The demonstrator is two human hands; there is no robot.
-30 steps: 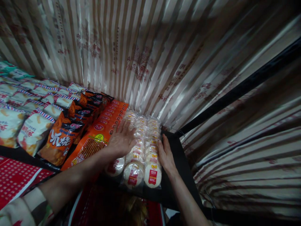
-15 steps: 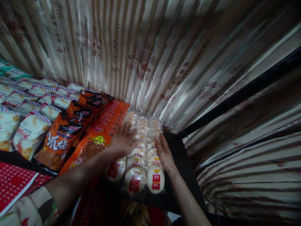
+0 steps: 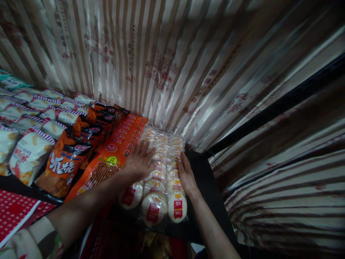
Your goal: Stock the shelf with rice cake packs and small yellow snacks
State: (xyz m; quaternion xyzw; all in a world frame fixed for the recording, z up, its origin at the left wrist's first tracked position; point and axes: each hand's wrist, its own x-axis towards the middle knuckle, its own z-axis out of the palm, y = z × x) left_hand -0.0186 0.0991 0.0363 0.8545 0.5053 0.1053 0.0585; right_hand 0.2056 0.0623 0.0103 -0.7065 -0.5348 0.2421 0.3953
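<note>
Three rows of clear-wrapped round rice crackers [image 3: 154, 208] with red labels lie overlapping on a black shelf [image 3: 201, 169]. My left hand [image 3: 138, 162] rests palm down with fingers spread across the left row, beside the orange packs of stick snacks [image 3: 118, 138]. Along the outer side of the right row lies my right hand [image 3: 187, 174], fingers stretched out and touching the wrappers. Neither hand grips a pack. Parts of the left and middle rows are hidden under my left hand.
Orange-and-black snack bags [image 3: 64, 162] and white chip bags with striped tops [image 3: 32, 153] stand in rows to the left. A striped printed curtain [image 3: 161, 64] hangs behind, and a black pole [image 3: 269, 111] slants across the right. Red-and-white checked material [image 3: 20, 212] lies at lower left.
The whole view has shifted slightly, with the goods sitting a little further left. Both hands stay on the rice cracker rows, and the right row sits marginally closer to the middle one.
</note>
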